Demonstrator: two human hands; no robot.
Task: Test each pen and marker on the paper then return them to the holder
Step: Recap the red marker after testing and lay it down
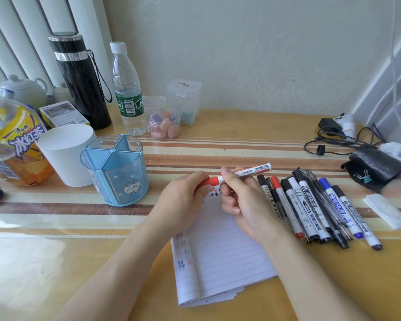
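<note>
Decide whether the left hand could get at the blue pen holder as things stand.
Probably yes: only bare table lies between the left hand and the holder, though it grips the red marker.

We see a striped desk (pixel 252 144) carrying a blue holder (pixel 116 174), lined paper (pixel 220 258), a row of markers (pixel 310 205) (lying side by side) and a water bottle (pixel 127 89).

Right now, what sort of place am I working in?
Probably a home desk against a pale wall: a white ceramic teapot, a tall black insulated flask and a blue plastic pen holder share the striped yellow tabletop with lined white paper.
</note>
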